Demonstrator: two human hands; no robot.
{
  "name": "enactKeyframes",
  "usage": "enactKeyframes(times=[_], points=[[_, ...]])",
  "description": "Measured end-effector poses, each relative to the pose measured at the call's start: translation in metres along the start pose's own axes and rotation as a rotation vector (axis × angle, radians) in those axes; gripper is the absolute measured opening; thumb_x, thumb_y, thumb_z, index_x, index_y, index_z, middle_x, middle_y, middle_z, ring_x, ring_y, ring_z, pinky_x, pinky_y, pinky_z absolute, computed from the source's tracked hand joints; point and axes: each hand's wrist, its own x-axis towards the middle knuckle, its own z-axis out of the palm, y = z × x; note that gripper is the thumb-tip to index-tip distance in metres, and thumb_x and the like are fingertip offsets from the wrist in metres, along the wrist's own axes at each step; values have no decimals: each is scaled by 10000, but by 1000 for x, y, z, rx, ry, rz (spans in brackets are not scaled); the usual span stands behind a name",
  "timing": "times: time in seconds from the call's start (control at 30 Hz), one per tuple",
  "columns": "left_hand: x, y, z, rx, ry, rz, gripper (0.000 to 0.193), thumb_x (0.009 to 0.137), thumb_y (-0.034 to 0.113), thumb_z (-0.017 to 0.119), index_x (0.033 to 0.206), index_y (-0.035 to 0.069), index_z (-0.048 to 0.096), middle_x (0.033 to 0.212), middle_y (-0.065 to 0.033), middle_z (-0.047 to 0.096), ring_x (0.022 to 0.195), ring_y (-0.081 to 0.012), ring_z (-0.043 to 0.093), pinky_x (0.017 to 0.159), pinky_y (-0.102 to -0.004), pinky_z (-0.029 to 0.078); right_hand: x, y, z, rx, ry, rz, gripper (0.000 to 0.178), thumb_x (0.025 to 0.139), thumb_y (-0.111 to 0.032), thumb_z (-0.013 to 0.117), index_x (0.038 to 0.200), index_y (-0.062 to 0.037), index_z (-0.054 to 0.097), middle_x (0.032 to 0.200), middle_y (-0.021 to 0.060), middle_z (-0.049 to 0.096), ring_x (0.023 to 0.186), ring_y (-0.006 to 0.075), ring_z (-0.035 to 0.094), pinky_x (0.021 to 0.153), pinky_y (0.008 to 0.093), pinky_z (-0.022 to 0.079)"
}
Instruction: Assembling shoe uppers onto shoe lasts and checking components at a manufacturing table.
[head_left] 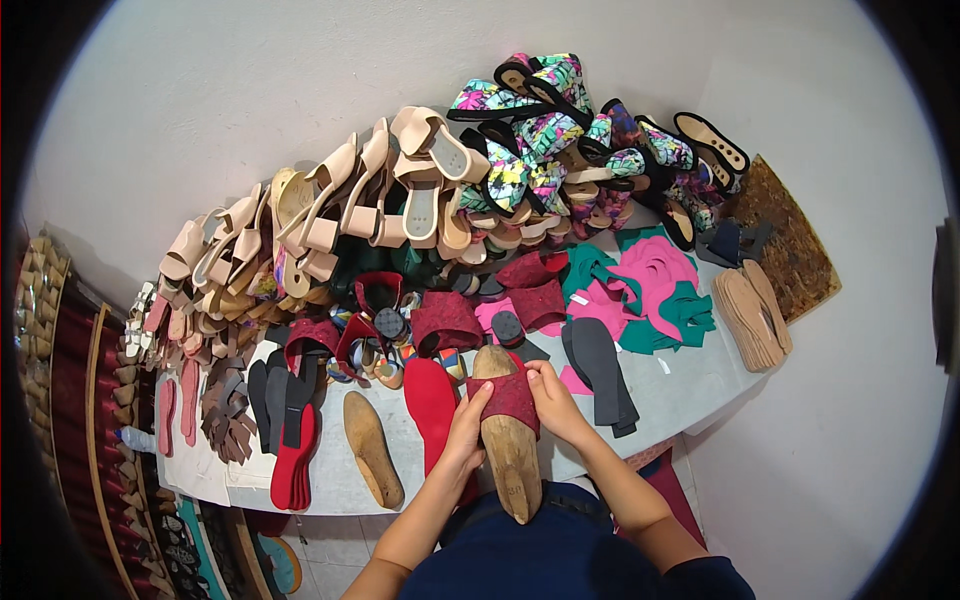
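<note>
1. Here, closest in, a wooden last [511, 450] is pointing its narrower end, the heel, back toward the person's dark blue shirt [540, 555]; this end is reaching past the near edge of the table.
2. Its long axis is running away from the body, leaning slightly left as it goes, so the rounded toe end is facing the far wall.
3. A dark red strap [508, 397] is wrapping across the last near the toe, leaving the tip bare.
4. The left hand [467, 422] is gripping the strap's left edge against the last; the right hand [557, 405] is pinching its right edge, thumb and fingers closing on it.
5. On the pale table [690, 380], a red sole [429, 400] is lying just left of the held last, and a second wooden last [372, 450] is resting farther left.
6. Dark grey soles [600, 375] are lying to the right.
7. Beyond, more dark red uppers [445, 320] are sitting beside pink and green pieces [655, 275].
8. Farthest, beige sandals [362, 220] and patterned sandals [550, 135] are piling up along the wall [300, 80].
</note>
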Motion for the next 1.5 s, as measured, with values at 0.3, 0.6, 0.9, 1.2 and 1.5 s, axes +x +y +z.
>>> enactKeyframes(times=[0.3,0.6,0.9,1.2,1.5], points=[[1,-1,-6,-67,-13,-3,403,827,283,537,1138,56,417,1018,-110,538,915,-204,548,770,-355,462,-5,-26,7,-483,228,-138,264,896,-186,369,1029,37,416,940,217,523,901,350,517,769,393,404],[0,-6,-6,-178,-71,-7,607,818,550,389,1195,74,404,1146,-139,489,1030,-276,493,884,-431,386,3,6,5,-161,76,0,280,916,-232,339,1003,13,441,920,167,524,872,272,513,766,338,402],[4,2,-17,-323,-221,-212,742,768,671,311,1217,85,392,1171,-133,475,1061,-289,467,904,-462,356,4,4,6,76,-32,-61,294,927,-249,320,985,11,445,862,134,537,818,184,517,759,294,398],[4,-3,-15,-239,-181,-131,753,769,664,325,1223,64,377,1171,-149,471,1052,-289,477,901,-446,370,0,-12,4,-120,45,-92,285,920,-245,332,1009,-3,454,846,149,541,804,235,531,723,312,409],[3,-2,-11,-250,-180,-101,771,778,683,238,1221,66,375,1157,-146,476,1037,-283,485,892,-436,382,2,-12,6,-35,9,-106,288,926,-254,316,1012,-11,447,849,174,543,803,246,545,723,319,410]])
